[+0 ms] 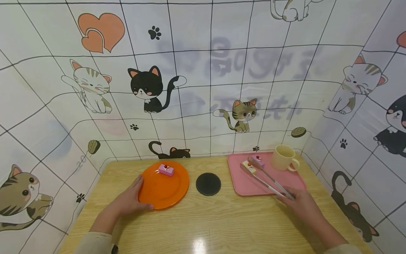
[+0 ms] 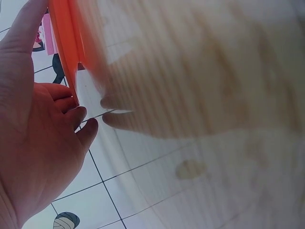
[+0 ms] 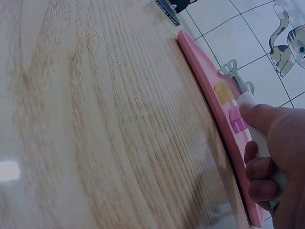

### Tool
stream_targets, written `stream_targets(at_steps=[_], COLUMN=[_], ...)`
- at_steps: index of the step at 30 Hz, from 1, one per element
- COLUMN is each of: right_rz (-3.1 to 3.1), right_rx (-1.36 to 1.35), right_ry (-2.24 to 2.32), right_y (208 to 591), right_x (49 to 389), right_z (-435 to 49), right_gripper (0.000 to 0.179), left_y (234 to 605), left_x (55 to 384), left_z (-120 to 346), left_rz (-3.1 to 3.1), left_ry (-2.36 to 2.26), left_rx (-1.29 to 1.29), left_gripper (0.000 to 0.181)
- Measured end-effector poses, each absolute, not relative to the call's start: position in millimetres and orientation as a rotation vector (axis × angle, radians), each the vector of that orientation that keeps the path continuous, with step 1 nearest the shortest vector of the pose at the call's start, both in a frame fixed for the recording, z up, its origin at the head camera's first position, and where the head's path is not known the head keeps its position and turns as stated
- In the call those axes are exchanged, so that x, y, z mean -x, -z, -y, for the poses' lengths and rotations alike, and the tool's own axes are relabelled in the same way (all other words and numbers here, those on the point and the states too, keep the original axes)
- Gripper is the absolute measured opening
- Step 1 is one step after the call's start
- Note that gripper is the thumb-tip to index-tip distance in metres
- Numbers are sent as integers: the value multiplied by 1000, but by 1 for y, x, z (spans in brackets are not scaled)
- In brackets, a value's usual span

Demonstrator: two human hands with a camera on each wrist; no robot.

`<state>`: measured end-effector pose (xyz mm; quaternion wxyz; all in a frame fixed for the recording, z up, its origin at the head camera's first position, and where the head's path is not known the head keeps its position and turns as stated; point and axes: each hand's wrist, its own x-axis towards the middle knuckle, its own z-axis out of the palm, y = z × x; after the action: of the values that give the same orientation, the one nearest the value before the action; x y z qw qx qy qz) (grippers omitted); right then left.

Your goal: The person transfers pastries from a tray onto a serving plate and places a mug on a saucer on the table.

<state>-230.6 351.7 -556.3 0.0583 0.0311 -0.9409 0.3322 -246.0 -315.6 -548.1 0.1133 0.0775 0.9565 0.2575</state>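
My left hand (image 1: 129,201) grips the left rim of an orange plate (image 1: 165,194), thumb at the front edge and fingers farther back. Near the plate's back lies a pink toy cake piece (image 1: 166,171) with a red topping. The right hand (image 1: 301,204) holds metal tongs (image 1: 275,182) by their white handle (image 3: 259,138). Their spread tips hover over a yellow toy cake piece (image 3: 223,90) and a second pink piece (image 3: 237,120). Both pieces lie on a pink tray (image 1: 242,187). Whether the tips touch either piece, I cannot tell.
A pale yellow mug (image 1: 282,159) stands at the tray's back right, its handle to the right. Between plate and tray lies a round black coaster (image 1: 208,184). A cat-patterned sheet (image 1: 193,70) borders the wooden table (image 1: 190,225) at the back and sides.
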Motion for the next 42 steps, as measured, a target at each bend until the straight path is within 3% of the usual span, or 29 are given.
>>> stream_targets(at_steps=[42], right_rz=[2851], right_rx=[-126], right_ry=[-900], right_y=[565], right_x=[227], right_z=[-352], right_gripper=[35], left_y=[547], left_x=[246], left_z=[316], left_rz=[-2794], left_ry=[-777], left_rx=[-219], left_gripper=[142])
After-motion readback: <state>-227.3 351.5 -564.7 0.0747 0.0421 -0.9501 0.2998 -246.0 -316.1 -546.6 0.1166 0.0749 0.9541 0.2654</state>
